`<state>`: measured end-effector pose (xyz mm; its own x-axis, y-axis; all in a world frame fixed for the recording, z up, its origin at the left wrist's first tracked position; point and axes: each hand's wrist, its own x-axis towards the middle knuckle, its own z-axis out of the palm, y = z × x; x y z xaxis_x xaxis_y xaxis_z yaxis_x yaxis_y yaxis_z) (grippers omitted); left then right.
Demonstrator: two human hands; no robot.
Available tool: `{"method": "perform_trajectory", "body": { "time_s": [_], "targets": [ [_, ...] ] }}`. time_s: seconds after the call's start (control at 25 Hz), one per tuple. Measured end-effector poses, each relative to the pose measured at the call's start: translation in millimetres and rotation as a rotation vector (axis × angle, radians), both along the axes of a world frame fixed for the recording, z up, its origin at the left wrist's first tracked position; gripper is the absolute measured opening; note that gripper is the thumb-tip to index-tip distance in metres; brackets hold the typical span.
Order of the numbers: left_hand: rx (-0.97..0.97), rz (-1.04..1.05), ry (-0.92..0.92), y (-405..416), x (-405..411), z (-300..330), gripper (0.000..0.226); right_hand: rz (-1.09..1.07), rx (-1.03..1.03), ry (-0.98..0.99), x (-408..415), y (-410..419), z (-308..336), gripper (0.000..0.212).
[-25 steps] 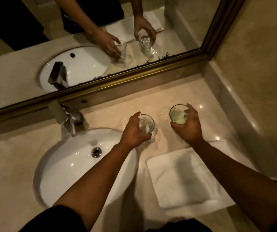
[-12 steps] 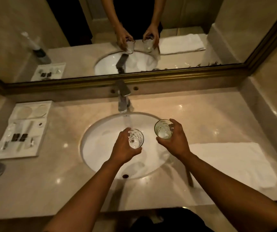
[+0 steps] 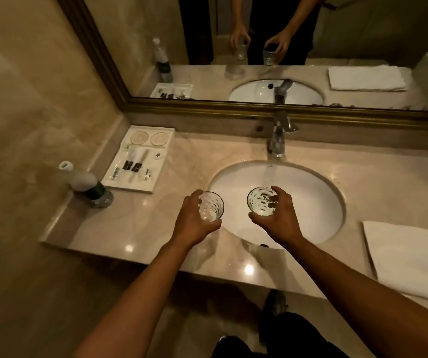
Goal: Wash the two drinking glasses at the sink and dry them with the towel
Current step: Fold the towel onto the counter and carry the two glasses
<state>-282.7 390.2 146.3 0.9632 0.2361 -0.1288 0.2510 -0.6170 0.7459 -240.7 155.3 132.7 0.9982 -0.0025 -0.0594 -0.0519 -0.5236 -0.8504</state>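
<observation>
both hands have shifted left, left hand gripping left glass, right hand right glass.

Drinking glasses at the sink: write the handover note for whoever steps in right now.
Left hand grips one drinking glass above the basin's left rim, at the counter edge.
Right hand grips the other glass over the sink bowl.
Faucet stands behind the bowl; no running water is visible.
Folded white towel lies on the counter right of the sink, untouched.
Done: both glasses picked up and brought to the sink.
Left: turn on the water, wash each glass, then dry both with the towel.
</observation>
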Motion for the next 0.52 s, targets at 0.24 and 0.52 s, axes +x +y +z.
{"method": "perform_trajectory", "body": {
  "time_s": [0.24, 0.52],
  "targets": [
    [0.046, 0.11, 0.003, 72, -13, 11, 0.096, 0.129, 0.019, 0.02, -7, 68, -4, 0.101],
    [0.085, 0.271, 0.067, 122, 6, 25, 0.095, 0.329, 0.055, 0.022, 45, 135, 7, 0.1]
  ]
}}
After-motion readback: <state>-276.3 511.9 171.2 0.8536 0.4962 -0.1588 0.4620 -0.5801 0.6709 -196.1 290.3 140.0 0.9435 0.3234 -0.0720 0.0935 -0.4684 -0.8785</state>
